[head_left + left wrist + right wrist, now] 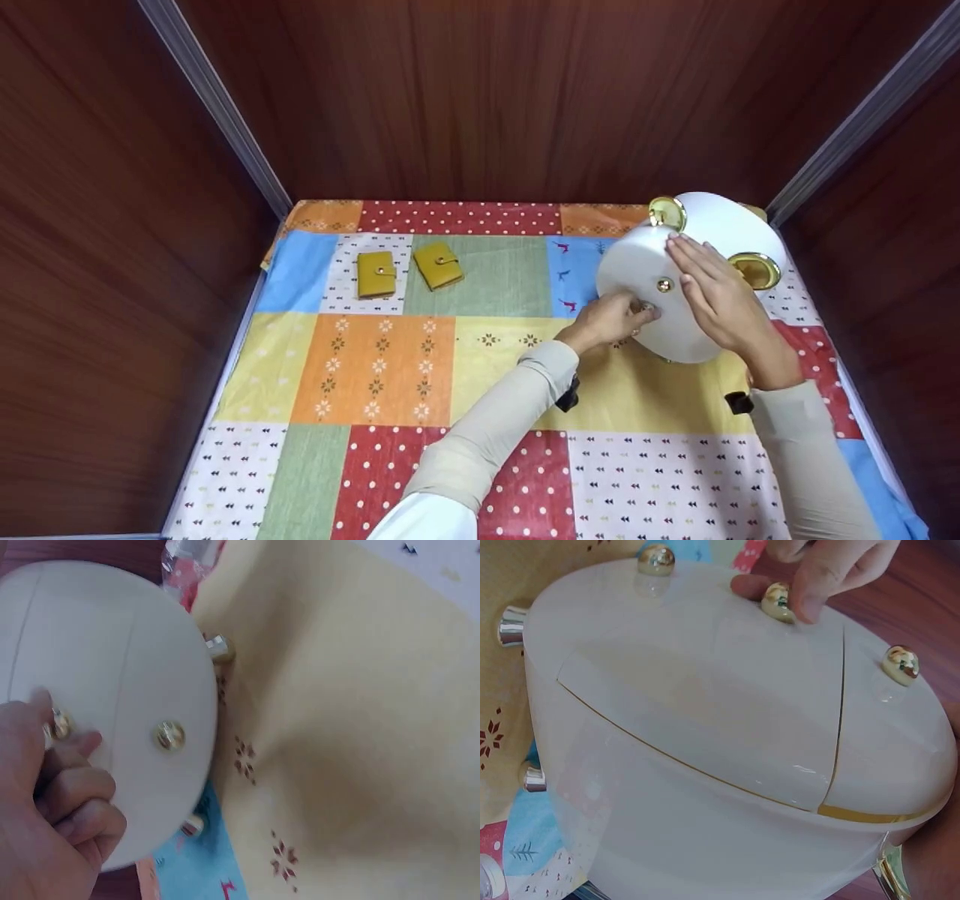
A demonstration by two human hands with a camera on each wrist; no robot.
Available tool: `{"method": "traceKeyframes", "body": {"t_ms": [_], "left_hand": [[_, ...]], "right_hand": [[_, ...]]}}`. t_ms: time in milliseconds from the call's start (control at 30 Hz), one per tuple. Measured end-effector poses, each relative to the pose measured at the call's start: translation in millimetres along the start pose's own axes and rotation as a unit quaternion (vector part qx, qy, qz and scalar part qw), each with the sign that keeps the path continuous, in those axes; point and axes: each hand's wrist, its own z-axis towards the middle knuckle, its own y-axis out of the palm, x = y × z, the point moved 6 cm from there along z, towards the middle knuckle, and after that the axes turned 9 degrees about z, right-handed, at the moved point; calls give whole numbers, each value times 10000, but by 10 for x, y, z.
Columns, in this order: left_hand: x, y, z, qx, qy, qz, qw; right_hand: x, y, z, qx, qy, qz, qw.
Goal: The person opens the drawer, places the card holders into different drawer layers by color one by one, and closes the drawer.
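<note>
A white rounded box point(626, 262) with drawer seams on its oval face stands at the right of the table. Round gold knobs sit on that face, one at its middle point(664, 285) in the head view. My left hand point(609, 319) pinches another gold knob point(778, 603) between thumb and finger. Flat against the face, toward its right side, my right hand point(716, 300) rests with fingers straight. The left wrist view shows my left hand point(64, 802) at the knob and a free knob point(169, 736) beside it. Short gold feet point(534, 778) stick out from the box.
Behind the face lies a white rounded part point(727, 225) with gold-rimmed pieces point(757, 270). Two mustard-yellow snap-strap wallets, one upright point(375, 275) and one tilted point(438, 266), lie at the back left. A patchwork cloth point(375, 367) covers the table; brown panels point(465, 97) enclose it.
</note>
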Motion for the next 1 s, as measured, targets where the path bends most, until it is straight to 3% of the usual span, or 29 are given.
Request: {"method": "traceKeyframes", "body": {"t_ms": [167, 400, 600, 767, 1000], "left_hand": [[-89, 19, -39, -136, 5, 255, 9996], [-149, 88, -69, -214, -557, 1086, 9923], [-154, 182, -48, -256, -750, 1488, 9857], [-127, 243, -47, -387, -779, 1821, 9794], [-62, 338, -60, -404, -660, 1869, 9793]], "right_hand": [[3, -5, -4, 22, 21, 11, 10000], [-15, -4, 6, 119, -112, -12, 9999], [-14, -3, 4, 124, -95, -21, 9999], [-12, 0, 2, 104, -96, -17, 9999], [-9, 8, -12, 130, -89, -11, 9999]]}}
